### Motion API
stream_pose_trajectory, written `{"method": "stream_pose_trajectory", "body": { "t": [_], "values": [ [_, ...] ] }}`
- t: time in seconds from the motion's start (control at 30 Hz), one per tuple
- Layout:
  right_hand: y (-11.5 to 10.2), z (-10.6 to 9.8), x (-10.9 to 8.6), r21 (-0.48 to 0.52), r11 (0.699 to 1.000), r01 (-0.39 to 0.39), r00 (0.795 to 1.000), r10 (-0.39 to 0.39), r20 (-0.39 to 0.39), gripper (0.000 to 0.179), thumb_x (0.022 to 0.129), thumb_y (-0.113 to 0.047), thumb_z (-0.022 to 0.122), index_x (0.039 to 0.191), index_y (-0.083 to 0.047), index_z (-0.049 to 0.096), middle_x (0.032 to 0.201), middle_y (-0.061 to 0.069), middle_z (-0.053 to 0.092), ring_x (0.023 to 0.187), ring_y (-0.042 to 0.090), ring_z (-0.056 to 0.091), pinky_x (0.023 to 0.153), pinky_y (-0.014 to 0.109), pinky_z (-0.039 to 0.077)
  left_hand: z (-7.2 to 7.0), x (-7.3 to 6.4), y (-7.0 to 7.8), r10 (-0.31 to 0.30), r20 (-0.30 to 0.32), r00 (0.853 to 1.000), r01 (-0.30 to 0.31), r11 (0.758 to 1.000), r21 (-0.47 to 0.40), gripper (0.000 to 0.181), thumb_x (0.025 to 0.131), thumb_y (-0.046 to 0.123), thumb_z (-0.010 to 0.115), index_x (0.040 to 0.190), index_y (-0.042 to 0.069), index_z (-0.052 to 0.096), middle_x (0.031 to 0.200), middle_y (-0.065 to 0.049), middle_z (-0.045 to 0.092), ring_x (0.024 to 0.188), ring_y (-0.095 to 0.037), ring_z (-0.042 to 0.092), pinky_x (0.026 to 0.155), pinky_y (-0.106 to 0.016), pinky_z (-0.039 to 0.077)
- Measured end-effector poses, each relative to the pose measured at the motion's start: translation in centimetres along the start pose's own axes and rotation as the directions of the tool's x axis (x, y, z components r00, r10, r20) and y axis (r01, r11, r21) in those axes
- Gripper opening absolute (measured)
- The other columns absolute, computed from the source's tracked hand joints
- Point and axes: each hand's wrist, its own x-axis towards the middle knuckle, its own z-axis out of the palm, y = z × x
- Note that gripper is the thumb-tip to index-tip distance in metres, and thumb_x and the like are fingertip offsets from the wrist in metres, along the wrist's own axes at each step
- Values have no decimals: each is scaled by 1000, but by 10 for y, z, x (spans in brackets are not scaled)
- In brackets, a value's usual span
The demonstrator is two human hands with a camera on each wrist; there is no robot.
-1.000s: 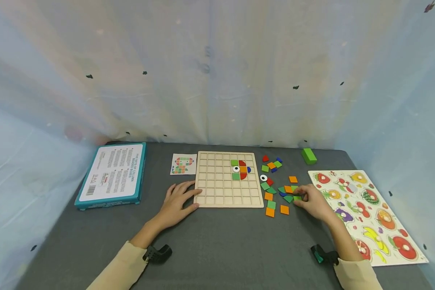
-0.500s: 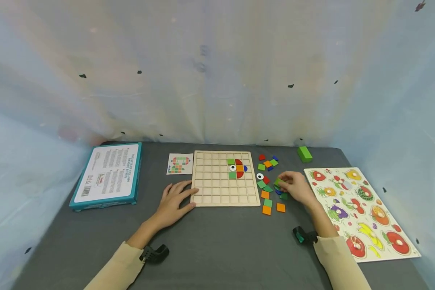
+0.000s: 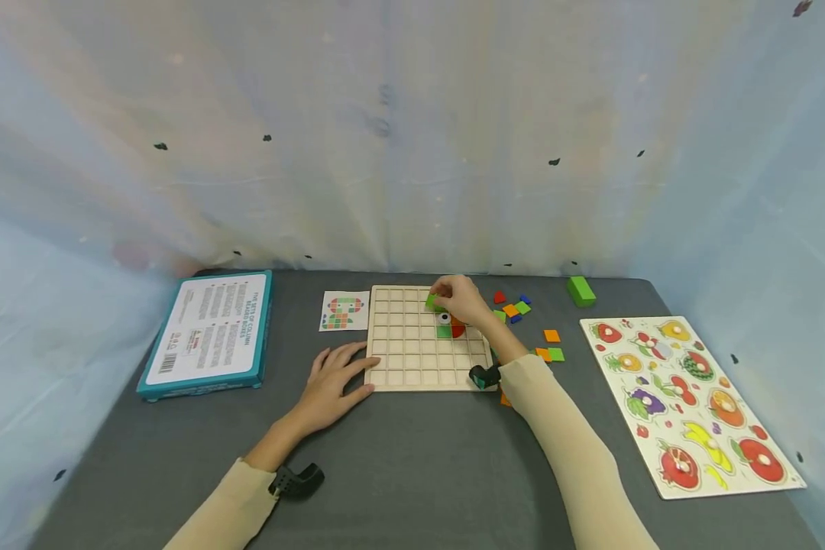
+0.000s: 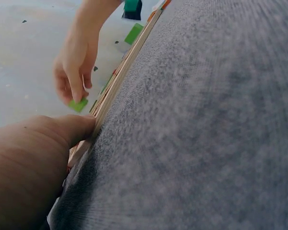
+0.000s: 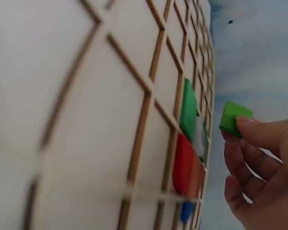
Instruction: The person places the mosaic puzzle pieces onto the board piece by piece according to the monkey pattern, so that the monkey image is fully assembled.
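The right hand (image 3: 461,298) pinches a green tile (image 5: 234,115) between thumb and fingers, raised above the far right part of the grid board (image 3: 395,351). The left hand (image 3: 330,388) lies with its fingers spread, touching the board's left edge near the front corner. The right forearm, in a beige sleeve (image 3: 557,435), crosses the board's right edge and hides part of the loose tiles beside it; a black wrist device (image 3: 484,376) covers the near right corner. Visible among the loose tiles are orange squares (image 3: 552,336) and a red triangle (image 3: 499,297). A green block (image 3: 581,292) stands behind them, and a fruit board (image 3: 667,428) lies well to the right. A printed card (image 3: 344,312) sits just left of the grid board; a blue box (image 3: 209,336) lies farther left.

The grid board is pale wood, its square cells divided by thin raised strips. Set in it are a white disc (image 3: 444,318) with a dark centre, a green square (image 3: 443,332), and red, orange and blue pieces. The held tile is flat, with straight edges. The box bears a white panel of print.

The worktop (image 3: 412,466) is dark grey, with a woven texture. A pale, patterned sheet (image 3: 412,153) hangs behind it.
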Motion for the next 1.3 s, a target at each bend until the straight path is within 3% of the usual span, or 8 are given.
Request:
{"method": "stream_pose_trajectory", "body": {
  "t": [0.2,0.4,0.63,0.83,0.97,1.1,1.3],
  "values": [
    [-1,13,13,-56,998,15,1000,-15,0,8,92,0,69,100,0,67,91,9,64,84,23,60,79,38,50,1,1,1,-4,0,1000,4,1000,-3,50,97,36,66,143,19,57,154,-12,40,143,-35,32,114,-66,10],
    [-4,15,14,-185,982,40,999,-42,-8,6,91,-5,73,97,-5,73,91,6,68,88,25,60,100,52,36,0,0,1,-7,-6,1000,6,1000,-4,49,97,36,66,142,20,58,154,-12,40,143,-35,32,114,-66,9],
    [-4,18,13,-296,955,24,999,-32,-22,15,91,-12,75,105,-8,78,96,8,64,98,28,53,95,50,38,1,0,0,-4,-8,1000,4,1000,-7,49,97,36,66,143,20,57,155,-12,40,143,-34,31,114,-66,9],
    [-2,20,12,-326,943,66,997,-79,-26,6,90,-9,75,95,-7,79,95,8,70,96,29,58,115,57,25,1,0,0,-6,-7,1000,6,1000,-4,49,97,37,66,142,20,58,155,-12,40,144,-34,31,114,-66,9],
    [-6,16,9,-303,951,60,996,-77,-46,7,91,-9,74,96,-5,78,91,8,68,92,29,57,113,57,27,2,0,0,-6,-7,1000,6,1000,1,49,97,37,66,142,20,58,155,-12,40,144,-33,31,114,-66,9],
    [-4,0,-1,-186,982,26,993,-46,-104,14,95,-10,69,102,-1,76,93,10,68,94,30,57,103,53,39,2,0,0,3,-11,1000,-3,1000,5,50,96,37,66,142,20,58,154,-12,41,143,-34,32,113,-67,10],
    [30,-41,-28,-31,997,-65,983,59,-172,18,98,-7,64,107,5,72,102,18,69,91,32,60,80,44,50,3,-1,-2,12,-26,1000,-12,1000,2,49,96,35,67,142,20,58,154,-12,41,142,-35,32,112,-68,11]
  ]
}}
